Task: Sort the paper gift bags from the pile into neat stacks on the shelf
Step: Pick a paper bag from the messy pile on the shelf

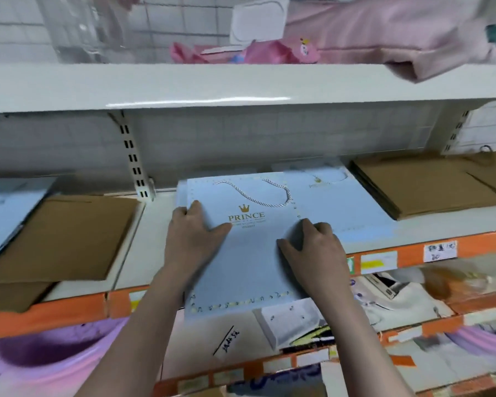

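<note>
A light blue paper gift bag (249,253) with a gold crown, the word PRINCE and a white rope handle lies flat on the middle shelf (158,253), its near end hanging over the orange front edge. My left hand (192,239) rests on its left side, fingers curled at the bag's left edge, thumb on top. My right hand (312,247) presses on its right side with bent fingers. Beneath and to the right lies another light blue bag (341,204). Brown paper bag stacks lie at the left (63,236) and right (424,187).
An upper white shelf (212,87) overhangs, carrying pink items (384,27). More light blue bags (6,207) sit at far left. Below the orange shelf edge (413,253) lie mixed goods and purple plastic basins (40,351).
</note>
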The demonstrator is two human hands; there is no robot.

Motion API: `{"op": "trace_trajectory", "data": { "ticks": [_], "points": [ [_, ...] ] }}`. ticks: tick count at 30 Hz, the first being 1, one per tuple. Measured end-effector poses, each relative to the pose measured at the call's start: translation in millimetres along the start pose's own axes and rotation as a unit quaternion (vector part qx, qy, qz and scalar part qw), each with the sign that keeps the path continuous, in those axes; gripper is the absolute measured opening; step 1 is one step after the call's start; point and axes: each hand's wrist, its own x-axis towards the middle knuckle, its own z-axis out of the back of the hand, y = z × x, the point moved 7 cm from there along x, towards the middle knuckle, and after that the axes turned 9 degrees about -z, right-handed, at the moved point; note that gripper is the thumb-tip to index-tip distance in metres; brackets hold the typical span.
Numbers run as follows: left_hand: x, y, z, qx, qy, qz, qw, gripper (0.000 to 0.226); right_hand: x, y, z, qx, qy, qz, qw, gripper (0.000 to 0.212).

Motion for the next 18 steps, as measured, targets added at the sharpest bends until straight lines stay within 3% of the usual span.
{"op": "trace_trajectory", "data": {
  "ticks": [8, 18],
  "points": [
    [29, -39, -46, 0.017, 0.018, -0.024, 0.999, 0.042, 44, -42, 10, 0.013, -0.002, -0.005, 1.000, 0.033],
    [61, -13, -47, 0.042, 0.010, -0.019, 0.999, 0.042, 70, -20, -18, 0.010, 0.039, 0.015, 0.999, 0.032]
  ]
}}
